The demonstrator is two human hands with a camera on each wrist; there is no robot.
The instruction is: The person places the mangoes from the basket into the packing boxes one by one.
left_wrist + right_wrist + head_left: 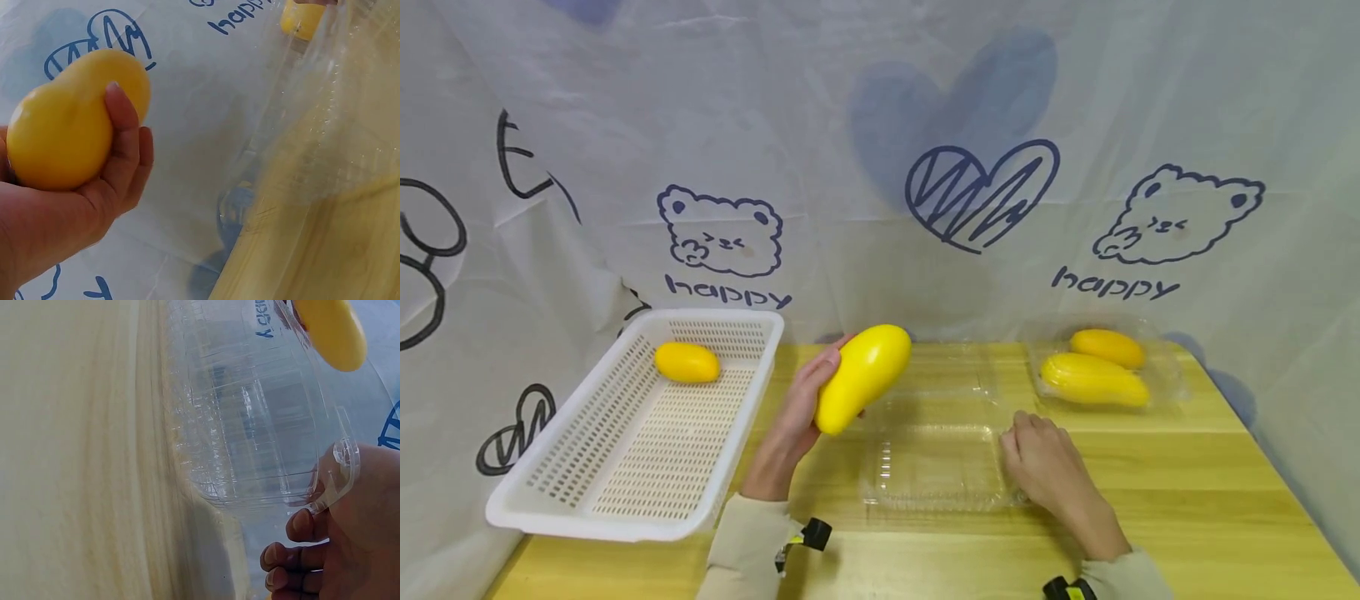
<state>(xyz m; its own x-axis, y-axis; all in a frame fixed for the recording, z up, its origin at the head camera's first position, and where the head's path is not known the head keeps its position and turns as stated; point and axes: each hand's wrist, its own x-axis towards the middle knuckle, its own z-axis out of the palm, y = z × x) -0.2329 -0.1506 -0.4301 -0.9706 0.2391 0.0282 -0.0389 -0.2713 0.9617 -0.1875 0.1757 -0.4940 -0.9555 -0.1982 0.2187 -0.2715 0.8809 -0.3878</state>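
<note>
My left hand (799, 410) grips a smooth yellow mango (863, 379), raised left of and partly over a clear plastic clamshell box (940, 467). Fingers and thumb wrap round the mango (69, 125) in the left wrist view. The box stands with its lid raised at the back, and I see nothing inside it. At the box's right edge my right hand (1051, 462) pinches the rim; the right wrist view shows the thumb and a finger at the clear corner (340, 462), the other fingers curled.
A white perforated basket (722, 492) on the left contains one yellow mango (687, 362). At the back right, a clear plastic box (1172, 379) holds two more mangoes (1093, 379). Behind the wooden table (1210, 500) hangs a printed cloth (850, 275).
</note>
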